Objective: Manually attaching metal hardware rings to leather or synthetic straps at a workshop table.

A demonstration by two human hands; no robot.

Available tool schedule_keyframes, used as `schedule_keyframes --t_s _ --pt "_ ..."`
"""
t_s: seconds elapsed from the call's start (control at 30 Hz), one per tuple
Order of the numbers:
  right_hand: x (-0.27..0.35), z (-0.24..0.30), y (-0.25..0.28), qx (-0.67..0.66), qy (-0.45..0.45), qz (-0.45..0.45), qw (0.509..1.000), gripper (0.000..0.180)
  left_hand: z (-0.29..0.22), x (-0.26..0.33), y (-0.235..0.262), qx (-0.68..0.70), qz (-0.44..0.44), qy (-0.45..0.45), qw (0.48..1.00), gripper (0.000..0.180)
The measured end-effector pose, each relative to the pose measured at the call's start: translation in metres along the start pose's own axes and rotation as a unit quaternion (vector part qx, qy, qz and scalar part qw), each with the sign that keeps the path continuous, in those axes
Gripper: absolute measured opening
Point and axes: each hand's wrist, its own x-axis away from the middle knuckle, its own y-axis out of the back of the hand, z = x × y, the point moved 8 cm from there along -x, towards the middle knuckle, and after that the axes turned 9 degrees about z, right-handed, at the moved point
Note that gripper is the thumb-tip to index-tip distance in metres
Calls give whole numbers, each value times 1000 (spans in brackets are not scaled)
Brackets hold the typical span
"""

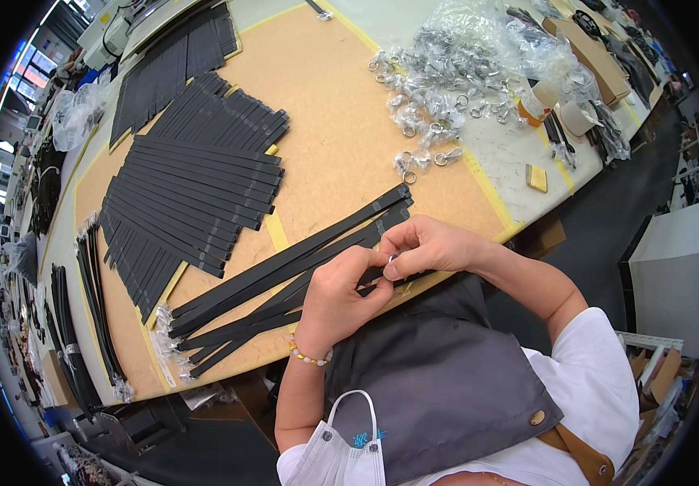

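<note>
Over the table's near edge, my left hand (338,296) and my right hand (429,246) meet with thumbs and fingertips pinched together. Between them shows a small shiny metal piece (390,259), mostly covered by the fingers, so its kind is hard to make out. Beneath and beside my hands lie several long black straps (284,274). Their left ends carry plastic-wrapped metal fittings (173,344). Beyond them, flat black straps (195,190) are fanned out in overlapping rows. At the far right of the board sits a heap of plastic-wrapped metal clasps with rings (446,85).
A yellow sponge-like block (536,177), an orange-and-white cup (537,103) and an open cardboard box (588,61) are on the table's right side. More black strap bundles (70,336) hang at the left edge. A white container (677,263) stands right of the table.
</note>
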Motion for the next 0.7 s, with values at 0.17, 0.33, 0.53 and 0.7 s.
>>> schedule_keyframes --t_s 0.17,0.33,0.53,0.7 --pt "2 0 6 31 -8 -21 999 18 3 -2 1 -2 9 52 999 27" --pt "2 3 6 23 -24 -13 999 20 9 0 1 -24 38 52 998 26" --pt "2 2 5 22 -20 9 1000 24 16 1 0 34 52 92 994 24" --pt "2 5 3 21 -18 12 1000 26 18 3 -1 49 34 87 994 23"
